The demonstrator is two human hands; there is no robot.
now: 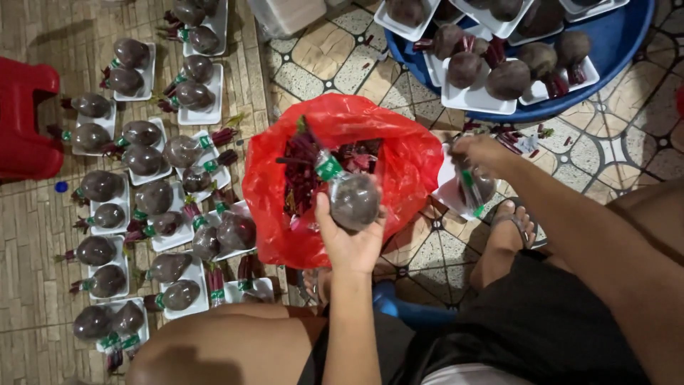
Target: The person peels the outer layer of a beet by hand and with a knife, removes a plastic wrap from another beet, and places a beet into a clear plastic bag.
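Note:
My left hand (349, 239) holds up a dark beetroot (354, 201) wrapped in clear film, with green tape at its stem end. It hangs just over the open red plastic bag (410, 153), which is full of dark red stem trimmings. To the right of the bag, my right hand (484, 153) grips another film-wrapped beetroot (476, 189) with green tape on a white foam tray (449, 191) on the floor.
A blue basin (620, 43) at top right holds bare beetroots on white trays. Several wrapped trays of beetroots (142, 160) cover the floor at left. A red stool (25, 121) stands at far left. My sandalled foot (509, 228) rests by the bag.

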